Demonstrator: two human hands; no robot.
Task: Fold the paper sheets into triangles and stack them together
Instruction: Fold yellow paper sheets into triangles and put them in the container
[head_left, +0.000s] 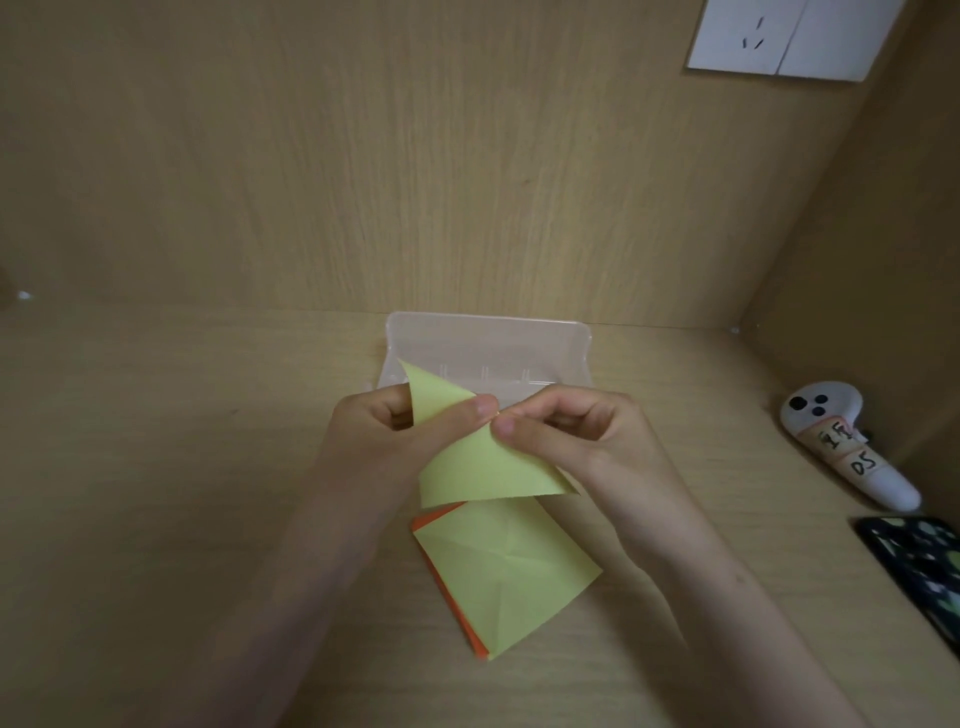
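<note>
Both hands hold a yellow sheet (467, 462) up above the surface (156, 467): the left hand (395, 431) pinches its folded part, the right hand (576, 436) pinches the edge beside it. Below lies a creased yellow square (506, 566) on orange paper (447, 587), near a clear plastic box (488, 348).

A light wooden desk (156, 467) is carrying a clear plastic box (488, 343) at the back, by the wall. Nearer, a creased yellow sheet (509, 571) is lying on orange sheets (451, 597), their edges showing at its left. At the right, a labelled white controller (852, 447) is lying near a dark patterned phone (919, 566).
</note>
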